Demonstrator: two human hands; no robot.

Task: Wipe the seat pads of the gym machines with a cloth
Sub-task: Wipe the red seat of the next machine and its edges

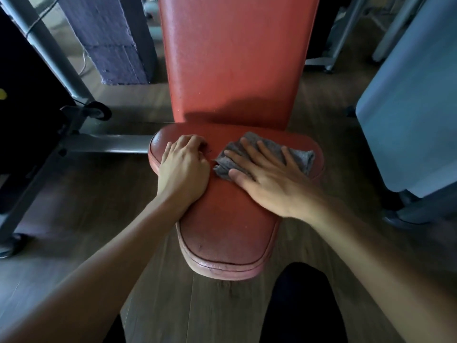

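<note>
A red padded seat (222,231) of a gym machine lies in front of me, with its upright red back pad (235,58) behind it. A grey cloth (300,157) is spread on the right rear part of the seat. My right hand (267,174) lies flat on the cloth with its fingers straight and spread, pressing it onto the pad. My left hand (184,167) rests on the left rear part of the seat, its fingers curled under against the pad and holding nothing.
A grey metal frame (49,53) and a small black wheel (99,111) stand at the left on the wooden floor. A purple block pillar (111,38) rises behind. A pale blue machine cover (408,107) fills the right. My dark-clothed leg (304,305) is below the seat.
</note>
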